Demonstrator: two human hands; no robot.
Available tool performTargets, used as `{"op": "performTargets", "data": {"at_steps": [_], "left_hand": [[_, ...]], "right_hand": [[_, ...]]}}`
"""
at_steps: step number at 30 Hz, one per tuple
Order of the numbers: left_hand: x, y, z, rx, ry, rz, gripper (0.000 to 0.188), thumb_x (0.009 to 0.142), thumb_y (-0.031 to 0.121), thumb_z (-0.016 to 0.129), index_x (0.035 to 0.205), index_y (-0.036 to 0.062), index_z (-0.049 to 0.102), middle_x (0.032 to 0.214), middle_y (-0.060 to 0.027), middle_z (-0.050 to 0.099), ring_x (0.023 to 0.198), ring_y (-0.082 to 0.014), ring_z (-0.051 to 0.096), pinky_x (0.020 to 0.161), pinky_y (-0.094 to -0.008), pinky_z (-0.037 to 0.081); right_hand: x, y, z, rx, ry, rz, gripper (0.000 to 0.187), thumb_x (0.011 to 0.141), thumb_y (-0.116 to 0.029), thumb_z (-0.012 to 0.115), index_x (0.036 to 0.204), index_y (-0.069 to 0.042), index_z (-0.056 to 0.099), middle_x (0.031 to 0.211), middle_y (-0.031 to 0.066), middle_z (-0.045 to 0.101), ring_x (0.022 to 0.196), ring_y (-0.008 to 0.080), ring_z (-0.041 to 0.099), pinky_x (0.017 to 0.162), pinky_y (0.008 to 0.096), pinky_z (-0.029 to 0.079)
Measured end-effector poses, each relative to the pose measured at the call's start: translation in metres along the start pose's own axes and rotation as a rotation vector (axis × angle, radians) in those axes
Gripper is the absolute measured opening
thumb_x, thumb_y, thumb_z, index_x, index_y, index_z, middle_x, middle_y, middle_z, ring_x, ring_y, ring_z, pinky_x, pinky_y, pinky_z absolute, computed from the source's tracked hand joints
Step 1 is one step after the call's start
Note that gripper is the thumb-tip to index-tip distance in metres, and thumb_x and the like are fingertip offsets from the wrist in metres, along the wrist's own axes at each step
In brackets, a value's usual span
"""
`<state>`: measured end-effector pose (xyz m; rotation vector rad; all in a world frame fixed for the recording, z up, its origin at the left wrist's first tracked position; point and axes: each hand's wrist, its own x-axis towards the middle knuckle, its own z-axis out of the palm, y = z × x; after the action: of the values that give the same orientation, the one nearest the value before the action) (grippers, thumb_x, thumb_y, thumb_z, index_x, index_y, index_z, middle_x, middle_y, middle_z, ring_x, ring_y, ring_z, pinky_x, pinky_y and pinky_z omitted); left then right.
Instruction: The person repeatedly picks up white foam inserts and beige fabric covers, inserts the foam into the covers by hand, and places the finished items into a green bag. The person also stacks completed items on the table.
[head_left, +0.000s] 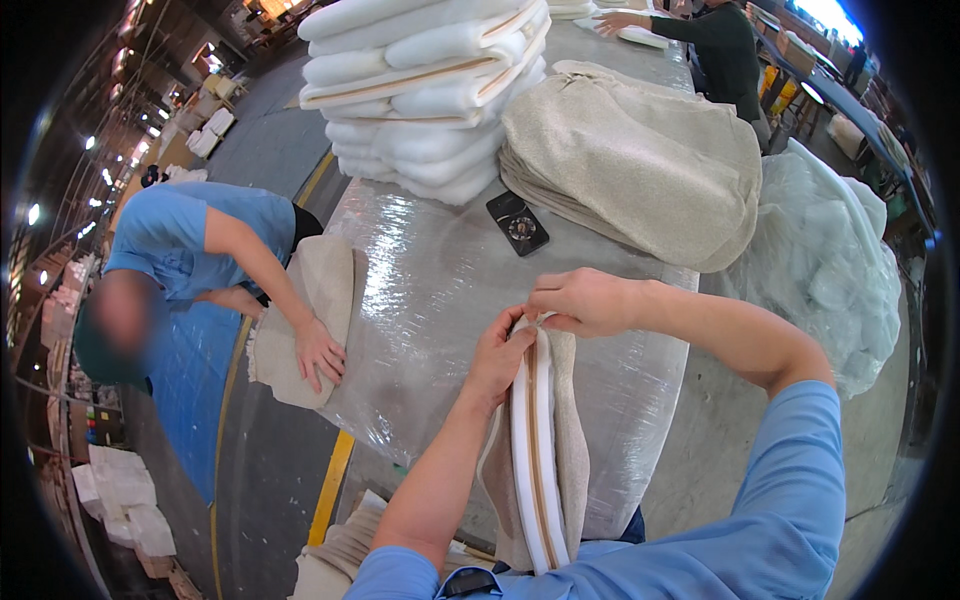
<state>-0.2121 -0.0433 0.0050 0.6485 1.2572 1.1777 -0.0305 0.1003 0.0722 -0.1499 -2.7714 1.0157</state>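
Note:
On its edge in front of me stands a long cushion insert (532, 450), white with a tan stripe down the middle. A beige fabric cover (572, 430) lies along both its sides. At the far end, my left hand (497, 352) grips the cover, with thumb and fingers pressed together. My right hand (583, 302) is closed beside it, pinching the cover's edge at the same corner. The two hands' fingertips nearly meet there, and the exact bit of fabric between them is hard to see.
A plastic-wrapped table (430, 290) carries stacked white cushion inserts (420, 90), piled beige covers (640, 160) and a black phone (518, 224). A co-worker (215, 240) at left touches a beige piece (318, 300). Another person (722, 60) works far right, beyond a plastic-wrapped white bundle (825, 260).

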Motion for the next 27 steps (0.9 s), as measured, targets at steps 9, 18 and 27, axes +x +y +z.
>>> {"op": "performTargets", "data": {"at_steps": [9,18,27], "left_hand": [[0.001,0.0,0.003,-0.003,-0.018,0.012,0.04,0.103,0.01,0.064,0.143,0.0037,0.06,0.124,-0.0066,0.068,0.106,-0.0133,0.065,0.092,-0.0304,0.055],[0.0,-0.006,-0.005,-0.014,-0.025,0.051,0.042,0.103,0.009,0.063,0.145,0.0038,0.059,0.127,-0.0079,0.068,0.11,-0.0138,0.066,0.094,-0.0308,0.056],[-0.003,-0.003,-0.007,-0.038,-0.08,0.073,0.046,0.102,0.005,0.061,0.148,0.0041,0.056,0.131,-0.0068,0.066,0.114,-0.014,0.064,0.099,-0.0309,0.054]], "right_hand": [[0.001,0.014,0.011,0.041,-0.076,0.102,0.014,0.101,-0.013,0.069,0.112,-0.007,0.064,0.105,0.0102,0.065,0.096,0.0297,0.071,0.078,0.0454,0.056],[-0.012,-0.011,0.027,0.232,0.214,0.269,0.016,0.103,-0.015,0.068,0.113,-0.004,0.062,0.098,0.0094,0.066,0.092,0.0276,0.068,0.081,0.0428,0.054],[-0.014,-0.013,0.09,0.783,0.714,0.419,0.013,0.095,-0.006,0.072,0.108,-0.003,0.068,0.107,0.0135,0.067,0.1,0.0332,0.066,0.087,0.0405,0.054]]}}
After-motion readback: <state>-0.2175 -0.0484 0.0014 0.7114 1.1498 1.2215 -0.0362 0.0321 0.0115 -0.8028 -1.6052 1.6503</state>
